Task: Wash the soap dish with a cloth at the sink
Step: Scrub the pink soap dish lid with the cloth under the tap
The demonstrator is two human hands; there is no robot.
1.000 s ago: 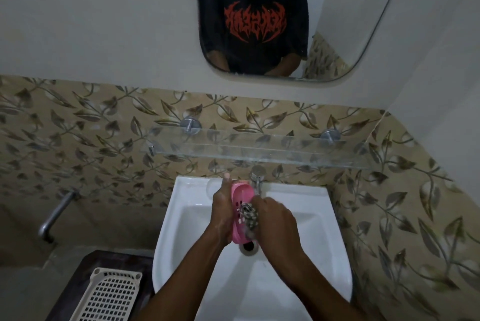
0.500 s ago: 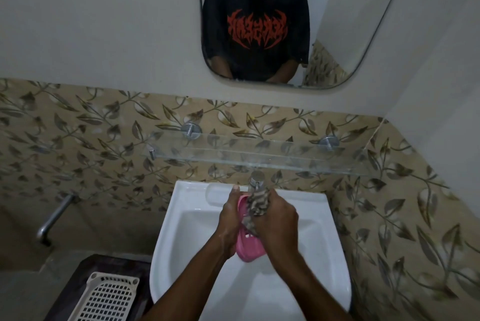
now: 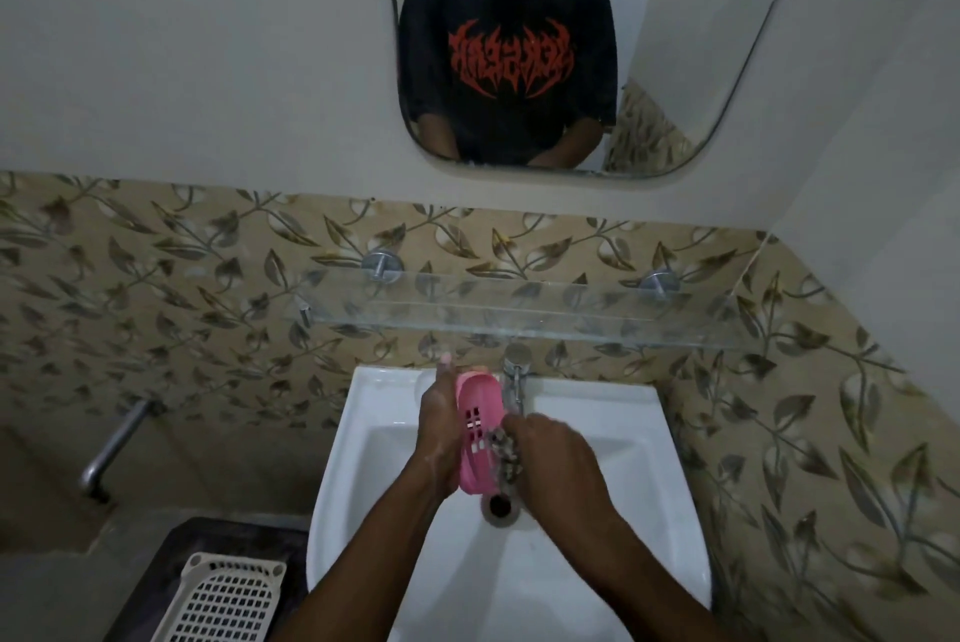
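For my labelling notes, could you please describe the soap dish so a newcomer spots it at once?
Start at the white sink below the glass shelf. Over it, the left hand grips the soap dish beside the tap. It is the only pink thing, pierced with small slots.

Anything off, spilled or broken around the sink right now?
Nothing stands out. The left hand holds the pink soap dish over the sink while the right hand presses the cloth against it.
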